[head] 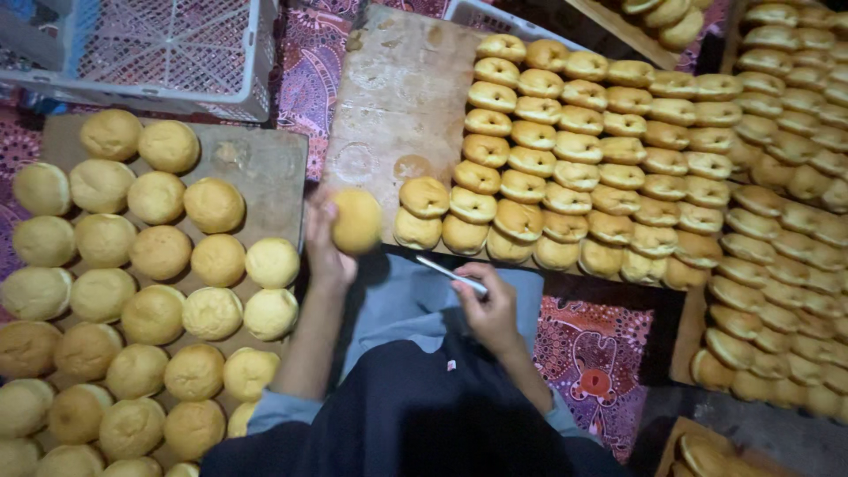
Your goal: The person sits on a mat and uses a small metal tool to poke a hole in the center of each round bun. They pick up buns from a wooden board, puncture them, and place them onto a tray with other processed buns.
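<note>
over the lap: one bun up, a thin tool waiting

over the lap, close to the body, the right hand (488,309) is closed in a pinch on a thin white stick or blade (452,275); which of the two it is cannot be told. its tip points up and left toward the bun. just left of the stick, the left hand (325,252) is raised with its fingers wrapped around one round golden bun (356,221), holding it clear of the boards.

left of that held bun lies a wooden board (265,163) covered with plain round buns (159,291) in loose rows. right of the held bun, a second board (397,88) carries tight rows of ring-shaped pieces (574,172), bare wood showing at its near-left part. farther right of it, more trays of the same rings (786,177) run to the edge.

beyond the held bun, up left, sits a pale plastic crate (168,53) on a patterned cloth (309,62).

by the look of it, the step in hand is bringing bun and tool together; that would call for a steady left grip and a careful aim of the tip.
</note>
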